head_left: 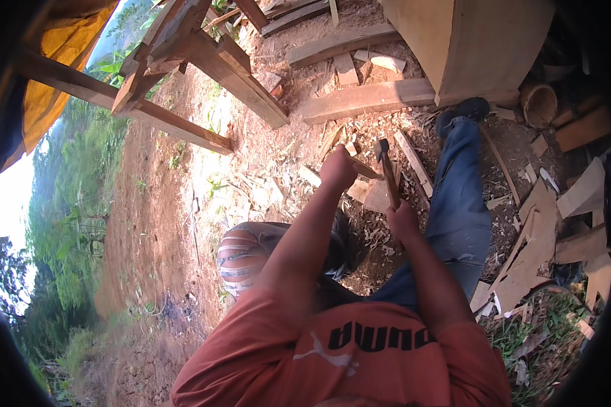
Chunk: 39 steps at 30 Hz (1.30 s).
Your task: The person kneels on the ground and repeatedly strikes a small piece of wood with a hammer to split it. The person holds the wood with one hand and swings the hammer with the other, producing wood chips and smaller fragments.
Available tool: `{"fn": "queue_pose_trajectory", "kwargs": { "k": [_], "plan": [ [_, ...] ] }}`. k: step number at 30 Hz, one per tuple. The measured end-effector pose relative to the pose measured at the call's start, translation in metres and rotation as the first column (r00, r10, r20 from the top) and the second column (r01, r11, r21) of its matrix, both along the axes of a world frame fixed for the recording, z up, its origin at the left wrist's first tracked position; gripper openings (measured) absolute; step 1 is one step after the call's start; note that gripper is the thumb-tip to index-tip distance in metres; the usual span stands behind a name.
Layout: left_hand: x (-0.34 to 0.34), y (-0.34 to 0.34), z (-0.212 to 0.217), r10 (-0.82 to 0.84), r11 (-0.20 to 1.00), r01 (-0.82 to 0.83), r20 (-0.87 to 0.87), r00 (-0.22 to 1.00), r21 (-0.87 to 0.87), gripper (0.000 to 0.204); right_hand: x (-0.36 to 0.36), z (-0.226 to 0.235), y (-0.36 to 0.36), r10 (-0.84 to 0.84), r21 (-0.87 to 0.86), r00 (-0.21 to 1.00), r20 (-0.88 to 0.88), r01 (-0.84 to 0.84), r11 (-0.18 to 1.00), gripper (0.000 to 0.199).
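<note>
My left hand [338, 168] is closed around one end of a short strip of wood [365, 169]. The strip points right, toward the tool. In my right hand [403, 220] is a hatchet-like tool [390, 178] with a wooden handle and a small dark head. Its head is up beyond the strip's far end, and its exact shape is too small to make out. Beneath both lies a pale wood block [377, 197] on the ground, partly covered by the handle. Wood chips surround it between my legs.
Thick planks [370, 98] lie ahead, beside a large pale wooden box [485, 51]. A timber frame [217, 64] stands at the upper left. Broken boards [533, 237] and offcuts are piled on the right. My jeans-clad right leg [463, 197] stretches forward past the block.
</note>
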<state>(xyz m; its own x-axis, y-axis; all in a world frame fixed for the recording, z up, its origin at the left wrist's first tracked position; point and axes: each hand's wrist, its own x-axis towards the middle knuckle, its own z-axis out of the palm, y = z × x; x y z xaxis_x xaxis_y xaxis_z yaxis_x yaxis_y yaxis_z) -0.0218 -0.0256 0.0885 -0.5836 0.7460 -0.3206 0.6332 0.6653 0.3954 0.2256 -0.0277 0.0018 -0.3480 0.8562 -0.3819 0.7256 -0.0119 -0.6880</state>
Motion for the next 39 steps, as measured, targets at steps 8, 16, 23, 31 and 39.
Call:
{"fn": "queue_pose_trajectory", "kwargs": {
  "k": [8,16,23,31,39],
  "plan": [
    [0.0,-0.005,-0.005,0.0,1.0,0.0,-0.032,0.999,-0.019,0.055,0.003,0.007,-0.001,-0.024,0.031,0.997,-0.074,0.026,0.999,0.038],
    [-0.006,0.003,-0.004,-0.086,0.996,0.085,-0.067,0.994,-0.01,0.055,0.027,-0.061,-0.015,0.014,-0.112,0.979,0.202,0.008,0.994,0.041],
    [-0.003,-0.002,-0.004,-0.07,0.998,0.069,-0.087,0.994,-0.011,0.054,0.004,0.002,0.009,-0.083,-0.117,0.992,-0.09,0.073,0.99,0.046],
    [-0.001,0.004,-0.005,-0.113,0.994,0.112,-0.079,0.991,-0.018,0.053,0.012,-0.055,-0.011,-0.026,-0.103,0.991,0.132,0.04,0.994,0.041],
    [-0.002,-0.001,0.006,-0.172,0.985,0.171,-0.083,0.982,-0.016,0.049,0.002,-0.01,0.004,0.015,-0.024,1.0,-0.016,-0.015,1.0,0.038]
  ]
}}
